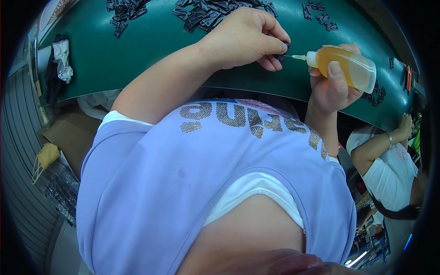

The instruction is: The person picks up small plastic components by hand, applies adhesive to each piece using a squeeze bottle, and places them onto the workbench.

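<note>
My left hand (247,39) is closed in a pinch on a small black plastic part (286,47), most of it hidden by the fingers. My right hand (337,89) is wrapped round a clear squeeze bottle (352,68) of amber liquid, tilted on its side with its nozzle to the left. The thin needle tip (288,56) reaches the black part; whether it touches cannot be made out. Both hands are above the green table (151,59).
Piles of black parts lie at the far left (126,13) and far middle (201,16). Smaller groups lie far right (321,17) and beside the bottle (376,95). A red-handled tool (408,79) is at the right edge. Cloths (63,59) hang left. Another person (387,169) sits at right.
</note>
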A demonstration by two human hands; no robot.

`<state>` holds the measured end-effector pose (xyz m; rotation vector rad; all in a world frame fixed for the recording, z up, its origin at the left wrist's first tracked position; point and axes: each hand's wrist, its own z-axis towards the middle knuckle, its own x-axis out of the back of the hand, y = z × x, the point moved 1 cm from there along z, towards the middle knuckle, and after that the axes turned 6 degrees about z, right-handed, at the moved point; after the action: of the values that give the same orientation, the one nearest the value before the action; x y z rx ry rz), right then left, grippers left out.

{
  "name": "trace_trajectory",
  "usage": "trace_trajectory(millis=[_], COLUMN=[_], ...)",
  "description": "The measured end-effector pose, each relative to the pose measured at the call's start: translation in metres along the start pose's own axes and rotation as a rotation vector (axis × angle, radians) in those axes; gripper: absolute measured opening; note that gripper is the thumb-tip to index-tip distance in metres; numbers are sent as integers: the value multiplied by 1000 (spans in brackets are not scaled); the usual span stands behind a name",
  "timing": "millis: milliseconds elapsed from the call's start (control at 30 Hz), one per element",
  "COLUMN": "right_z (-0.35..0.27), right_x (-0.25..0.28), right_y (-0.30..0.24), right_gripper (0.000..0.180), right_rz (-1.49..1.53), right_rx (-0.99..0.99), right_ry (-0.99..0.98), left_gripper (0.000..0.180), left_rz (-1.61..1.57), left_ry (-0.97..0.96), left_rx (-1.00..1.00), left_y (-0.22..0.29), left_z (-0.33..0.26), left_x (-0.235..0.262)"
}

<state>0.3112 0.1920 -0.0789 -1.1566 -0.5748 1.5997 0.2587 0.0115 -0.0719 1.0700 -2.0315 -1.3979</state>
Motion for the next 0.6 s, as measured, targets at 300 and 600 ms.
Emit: trace_trajectory(millis=[300,600], right_z=[-4,-2], right_x=[-6,-8], right_y=[-3,-1], right_gripper=[24,20], right_rz=[-129,-201], right_rx=[-37,-31], right_ry=[-17,-41], left_gripper=[17,17], left_rz=[11,19], left_ry=[-6,-8], left_rx=[-1,-1], left_y=[-2,-2], left_z=[-1,2], left_x=[1,0])
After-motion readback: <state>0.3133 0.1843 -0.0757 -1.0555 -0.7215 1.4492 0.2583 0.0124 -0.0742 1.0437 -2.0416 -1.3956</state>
